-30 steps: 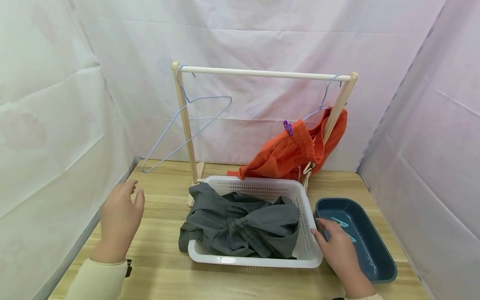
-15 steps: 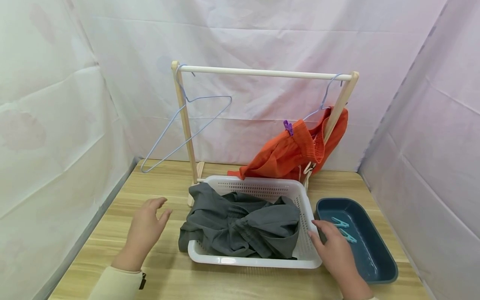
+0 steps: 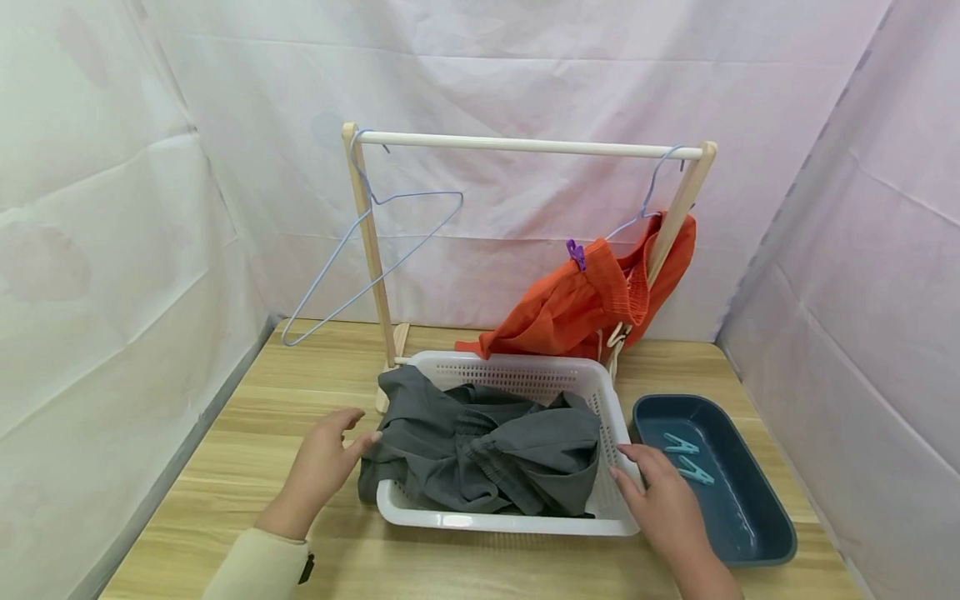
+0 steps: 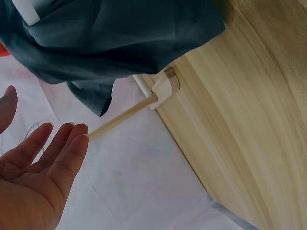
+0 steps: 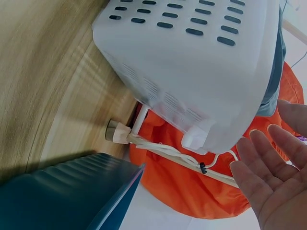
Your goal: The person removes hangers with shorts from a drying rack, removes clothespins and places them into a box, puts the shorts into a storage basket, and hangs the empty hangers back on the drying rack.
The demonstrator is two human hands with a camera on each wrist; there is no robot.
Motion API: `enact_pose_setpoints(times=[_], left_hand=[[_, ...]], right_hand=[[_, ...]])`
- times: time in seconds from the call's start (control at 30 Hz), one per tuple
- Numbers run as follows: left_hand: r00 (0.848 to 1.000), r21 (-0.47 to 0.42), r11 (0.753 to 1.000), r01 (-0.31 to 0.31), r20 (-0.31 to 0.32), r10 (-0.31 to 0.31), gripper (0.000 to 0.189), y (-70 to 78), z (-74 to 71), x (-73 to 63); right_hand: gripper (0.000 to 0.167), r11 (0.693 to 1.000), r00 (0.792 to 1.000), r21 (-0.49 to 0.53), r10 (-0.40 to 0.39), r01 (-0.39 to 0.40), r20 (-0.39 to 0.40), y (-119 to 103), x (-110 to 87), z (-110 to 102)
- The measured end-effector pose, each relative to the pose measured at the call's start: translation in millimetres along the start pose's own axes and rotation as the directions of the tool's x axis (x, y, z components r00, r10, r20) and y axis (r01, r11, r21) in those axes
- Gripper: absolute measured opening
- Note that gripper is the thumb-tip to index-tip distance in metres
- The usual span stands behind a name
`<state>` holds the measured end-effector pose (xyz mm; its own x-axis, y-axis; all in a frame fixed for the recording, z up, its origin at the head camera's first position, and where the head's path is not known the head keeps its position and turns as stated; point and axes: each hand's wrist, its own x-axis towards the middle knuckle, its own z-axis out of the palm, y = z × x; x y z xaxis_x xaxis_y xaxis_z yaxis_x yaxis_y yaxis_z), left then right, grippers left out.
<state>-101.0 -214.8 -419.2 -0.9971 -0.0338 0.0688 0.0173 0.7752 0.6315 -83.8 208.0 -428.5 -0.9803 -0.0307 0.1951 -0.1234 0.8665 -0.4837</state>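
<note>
Dark grey pants [image 3: 487,458] with a gathered waistband lie rumpled in the white plastic basket [image 3: 510,522], one part draped over its left rim. Beside that draped part is my left hand [image 3: 318,467], fingers relaxed and spread from the thumb, holding nothing. In the left wrist view, a gap shows between its fingers [image 4: 72,148] and the pants [image 4: 129,38]. My right hand [image 3: 663,504] is at the basket's right rim with relaxed fingers and nothing in its grasp. The right wrist view shows its fingertips close to the basket wall [image 5: 182,72]; whether they touch it I cannot tell.
Behind the basket stands a wooden rack with a white rail [image 3: 525,146]. An unloaded blue wire hanger [image 3: 420,242] hangs at its left. Orange pants [image 3: 570,300] with a purple clip [image 3: 576,255] hang at its right. A dark blue tray [image 3: 750,508] holds light-blue clips [image 3: 696,470].
My left hand has moved right and down, from the table's left side to beside the pants. My right hand has shifted slightly left and down along the basket's rim.
</note>
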Motion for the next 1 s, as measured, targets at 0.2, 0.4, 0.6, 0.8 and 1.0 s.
enact_pose_setpoints(times=[0.2, 0.4, 0.6, 0.8, 1.0], left_hand=[[0.999, -0.013, 1.000, 0.012, 0.045, -0.012, 0.049, 1.2, 11.7, 5.5], [0.995, -0.009, 1.000, 0.027, 0.100, -0.026, 0.050, 2.3, 24.4, 13.1], [0.992, -0.017, 0.999, 0.046, 0.120, -0.043, 0.047, 2.3, 32.4, 18.5], [0.988, -0.034, 0.997, 0.063, 0.141, -0.058, 0.049, 3.3, 35.7, 23.2], [0.987, -0.032, 0.995, 0.096, 0.136, -0.091, 0.046, 6.6, 37.1, 26.3]], right_hand=[[0.036, 1.000, 0.999, -0.002, -0.026, 0.026, -0.042, -1, -2.4, 2], [0.036, 1.000, 0.999, -0.002, -0.020, 0.020, -0.036, -4, -4.2, 0], [0.036, 1.000, 1.000, -0.001, -0.009, 0.009, -0.018, -6, -4.6, 1], [0.037, 1.000, 1.000, 0.003, -0.014, 0.015, -0.016, -6, -5.0, 3], [0.037, 1.000, 1.000, 0.014, -0.020, 0.021, -0.023, -6, -5.1, 4]])
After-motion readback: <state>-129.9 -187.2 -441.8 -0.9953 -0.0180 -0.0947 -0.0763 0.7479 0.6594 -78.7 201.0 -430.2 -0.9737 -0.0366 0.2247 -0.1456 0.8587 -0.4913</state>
